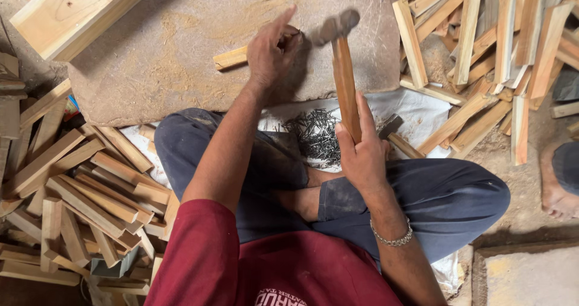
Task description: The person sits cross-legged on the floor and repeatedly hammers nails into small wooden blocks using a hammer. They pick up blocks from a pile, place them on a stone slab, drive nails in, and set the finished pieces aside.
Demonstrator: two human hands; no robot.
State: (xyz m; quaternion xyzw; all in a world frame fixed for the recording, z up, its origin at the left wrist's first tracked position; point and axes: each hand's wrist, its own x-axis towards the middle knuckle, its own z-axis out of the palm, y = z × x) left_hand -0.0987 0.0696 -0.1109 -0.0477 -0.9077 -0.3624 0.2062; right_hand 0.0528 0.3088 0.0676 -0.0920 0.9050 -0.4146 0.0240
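Right hand (362,152) grips hammer (342,70) | left hand (271,52) pinches wood strip (232,57) | nails (316,136) on sheet (416,110)

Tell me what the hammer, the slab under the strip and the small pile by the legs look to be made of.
Hammer: reddish, smooth wooden handle with grain; dull grey head, probably steel.
Slab: looks like rough stone or concrete, scratched and dusted with sawdust.
Pile of nails: thin dark grey pins, apparently metal.

Pale wood strip (230,57), brown-handled hammer (344,70), red shirt (253,264).
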